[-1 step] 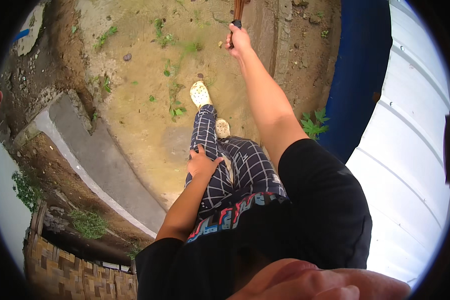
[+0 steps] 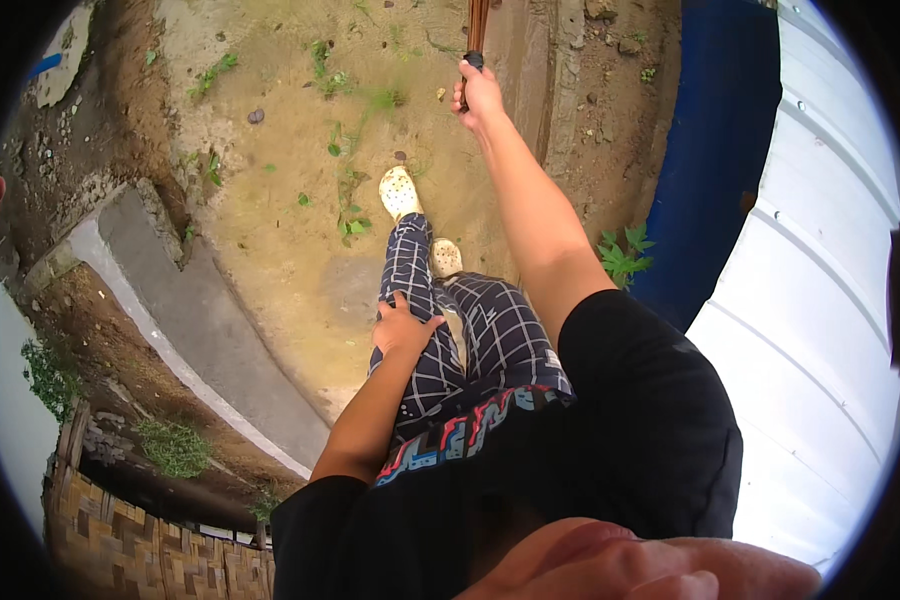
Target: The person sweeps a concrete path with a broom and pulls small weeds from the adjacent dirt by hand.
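At the top of the view, my right hand [image 2: 484, 96] is wrapped round the black-bound grip of a stick broom [image 2: 476, 28], a bundle of thin brown sticks. The sticks run on past the top edge, so the broom's far end is out of sight. My right arm is stretched well forward. Lower down, my left hand [image 2: 402, 328] lies on my left thigh with its fingers spread over the dark checked trousers [image 2: 490, 325]. It holds nothing.
Under my cream clogs [image 2: 400, 193] is sandy ground [image 2: 280, 190] with small weeds and scattered leaves. A low concrete curb [image 2: 195, 310] runs along the left. To the right stand a blue sheet [image 2: 715, 150], a leafy plant [image 2: 625, 255] and white corrugated metal [image 2: 800, 330].
My right hand and the broom have come slightly back toward me, and more of the sticks now shows. The left hand stays on the thigh.
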{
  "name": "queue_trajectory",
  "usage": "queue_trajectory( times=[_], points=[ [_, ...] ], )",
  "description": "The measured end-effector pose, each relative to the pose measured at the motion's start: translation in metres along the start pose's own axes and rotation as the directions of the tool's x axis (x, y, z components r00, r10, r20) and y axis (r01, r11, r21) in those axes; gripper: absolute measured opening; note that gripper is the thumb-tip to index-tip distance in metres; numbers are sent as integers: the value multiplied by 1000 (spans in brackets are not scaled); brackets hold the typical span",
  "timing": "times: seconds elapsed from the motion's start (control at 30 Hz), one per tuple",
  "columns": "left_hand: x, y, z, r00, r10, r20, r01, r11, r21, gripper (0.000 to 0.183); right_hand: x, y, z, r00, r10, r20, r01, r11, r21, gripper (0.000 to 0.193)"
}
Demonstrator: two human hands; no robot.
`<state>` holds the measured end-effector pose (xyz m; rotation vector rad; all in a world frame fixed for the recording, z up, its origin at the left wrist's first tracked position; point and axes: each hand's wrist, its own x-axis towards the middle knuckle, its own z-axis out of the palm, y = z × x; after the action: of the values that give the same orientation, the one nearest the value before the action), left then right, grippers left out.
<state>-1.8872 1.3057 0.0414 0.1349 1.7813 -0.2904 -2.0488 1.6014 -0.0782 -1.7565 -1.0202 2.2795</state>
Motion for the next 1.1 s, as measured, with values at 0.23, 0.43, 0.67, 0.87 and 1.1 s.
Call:
queue_trajectory(
  times=[0.23, 0.43, 0.67, 0.87, 1.1],
  points=[
    [-6, 27, 3, 999, -38, 28, 39, 998, -51, 108, 14, 7, -48, 776, 591, -221, -239, 599, 764, 18],
    [-7, 58, 8, 999, -51, 3, 51, 977, -205, 111, 124, -113, -40, 989, 145, 31, -148, 978, 146, 11],
    [-18, 83, 35, 990, -136, 33, 140, 973, -183, 113, 50, -154, -11, 961, -70, 266, 192, 863, -467, 19],
    [-40, 69, 51, 993, -105, -46, 66, 854, -516, 106, -114, -63, -104, 873, 398, 283, 119, 388, -914, 53],
    [-68, 56, 98, 998, -57, -2, 43, 771, -635, 94, -176, 85, -139, 678, 735, -24, -124, 83, -989, 46]
  ],
)
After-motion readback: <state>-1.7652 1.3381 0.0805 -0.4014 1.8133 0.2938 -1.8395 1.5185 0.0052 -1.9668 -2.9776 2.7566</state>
